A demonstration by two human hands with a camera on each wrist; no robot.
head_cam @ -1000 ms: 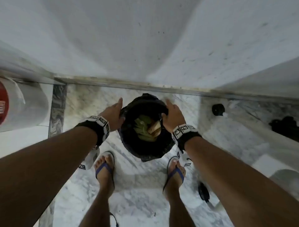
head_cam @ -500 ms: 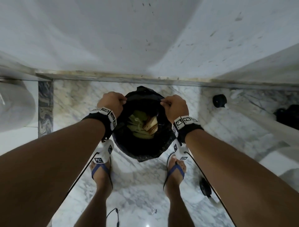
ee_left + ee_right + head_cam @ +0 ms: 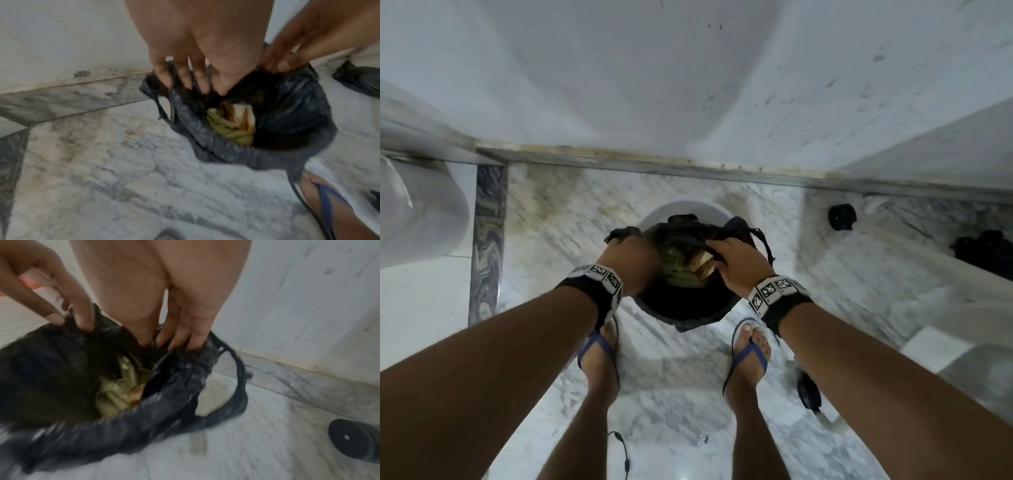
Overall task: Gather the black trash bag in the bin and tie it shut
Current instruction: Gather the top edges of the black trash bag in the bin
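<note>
Over the white bin (image 3: pixel 681 210) by the wall: black trash bag (image 3: pixel 685 305) pulled up around the rim, mouth wide, yellow-green scraps (image 3: pixel 681 274) showing inside. Left hand (image 3: pixel 631 260) pinching bag edge on the bin's left side, fingers curled into plastic; right hand (image 3: pixel 739 263) pinching the opposite edge, a bag handle loop (image 3: pixel 239 378) dangling beside it. Best now, probably: lift both edges clear of the rim, draw together over the bin's centre, avoid tearing thin film. No readable writing anywhere; only coded squares on the wristbands (image 3: pixel 774 291).
</note>
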